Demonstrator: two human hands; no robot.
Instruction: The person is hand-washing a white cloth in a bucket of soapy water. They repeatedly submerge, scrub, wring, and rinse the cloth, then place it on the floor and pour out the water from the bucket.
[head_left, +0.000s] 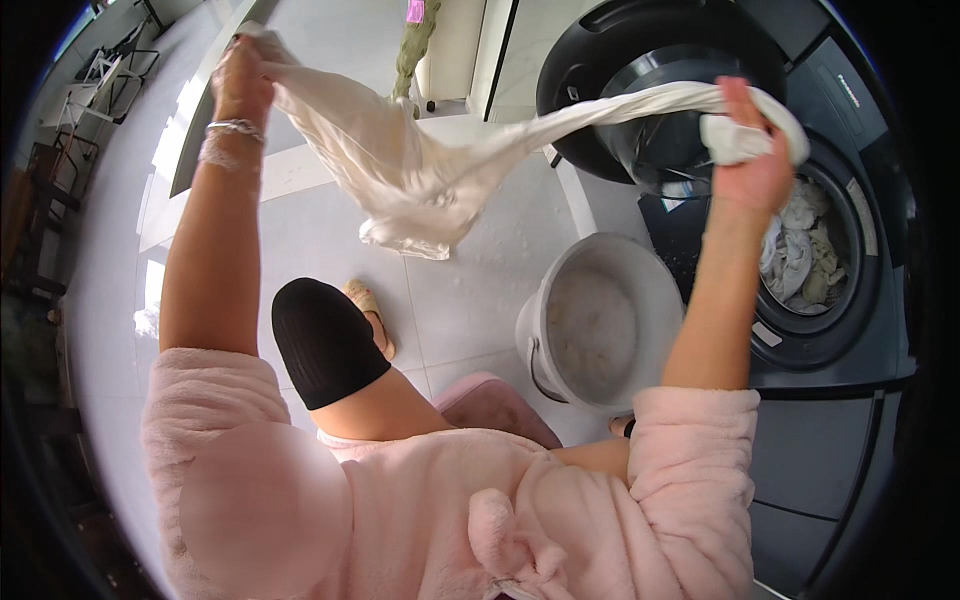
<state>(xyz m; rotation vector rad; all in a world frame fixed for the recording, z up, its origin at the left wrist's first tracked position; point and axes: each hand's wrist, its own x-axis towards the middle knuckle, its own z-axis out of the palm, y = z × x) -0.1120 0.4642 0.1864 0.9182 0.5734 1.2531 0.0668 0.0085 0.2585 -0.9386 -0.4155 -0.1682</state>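
Note:
A white cloth garment (420, 161) is stretched between my two hands above the tiled floor. At the upper left, my left hand (244, 79) grips one end, with its middle hanging loose and spread. The other end is twisted like a rope and loops around my right hand (754, 161), which holds it in front of the washing machine's round door (652, 67). That door stands swung wide. Inside the drum (806, 247) lie white and pale laundry pieces. Below the cloth, a grey-white plastic bucket (600, 322) contains cloudy, foamy water.
The dark Panasonic front-loading washing machine (825, 352) stands on the right. Grey tiles (480, 300) bear wet spots beside the bucket. A slippered foot (371, 315) rests on the floor. Folding chairs (97, 90) are at the far left, and a glass door panel (547, 45) stands ahead.

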